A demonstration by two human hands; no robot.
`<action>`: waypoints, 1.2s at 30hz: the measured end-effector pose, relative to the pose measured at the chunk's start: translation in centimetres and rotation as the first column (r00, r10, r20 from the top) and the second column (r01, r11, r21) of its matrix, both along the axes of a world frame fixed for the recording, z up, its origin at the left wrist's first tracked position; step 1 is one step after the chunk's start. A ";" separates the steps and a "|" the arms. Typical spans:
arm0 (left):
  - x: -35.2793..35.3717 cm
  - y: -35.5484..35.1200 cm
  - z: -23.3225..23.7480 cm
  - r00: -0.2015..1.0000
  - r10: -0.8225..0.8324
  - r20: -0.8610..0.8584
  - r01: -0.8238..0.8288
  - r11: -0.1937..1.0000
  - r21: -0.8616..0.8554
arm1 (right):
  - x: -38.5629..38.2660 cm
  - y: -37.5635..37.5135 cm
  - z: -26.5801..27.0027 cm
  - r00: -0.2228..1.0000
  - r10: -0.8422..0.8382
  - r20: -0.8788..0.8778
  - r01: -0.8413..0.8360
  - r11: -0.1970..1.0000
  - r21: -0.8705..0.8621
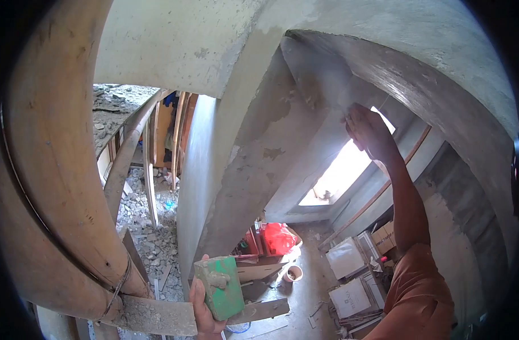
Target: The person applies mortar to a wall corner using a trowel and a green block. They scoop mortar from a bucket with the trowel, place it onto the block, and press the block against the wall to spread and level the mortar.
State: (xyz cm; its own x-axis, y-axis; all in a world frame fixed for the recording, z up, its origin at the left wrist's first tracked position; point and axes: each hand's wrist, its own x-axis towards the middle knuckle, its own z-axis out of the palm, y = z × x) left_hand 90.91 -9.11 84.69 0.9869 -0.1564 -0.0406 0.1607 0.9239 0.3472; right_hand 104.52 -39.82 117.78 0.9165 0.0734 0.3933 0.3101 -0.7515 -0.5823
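Observation:
My left hand [201, 309] is low in the view, its fingers wrapped around the edge of a green plastering float [228, 289]. Grey mortar coats part of the float, and a grey lump stands out on its face. My right hand [370, 133] is raised at the underside of a plastered beam [259, 144], near the bright window [344, 170]. Its fingers are bent together, and what they hold, if anything, is hidden. Damp, darker patches of plaster show on the beam beside that hand.
Thick wooden poles [61, 141] bound with wire stand close on the left. A plank [157, 316] crosses below my left hand. Far down are rubble [152, 243], a red bag [279, 238], a bucket [293, 274] and several boxes [350, 297].

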 end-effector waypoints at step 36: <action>0.1 0.1 -0.7 0.999 -0.018 0.036 0.019 1.000 -0.014 | 0.3 2.8 1.1 0.995 -0.057 -0.081 0.073 0.976 0.206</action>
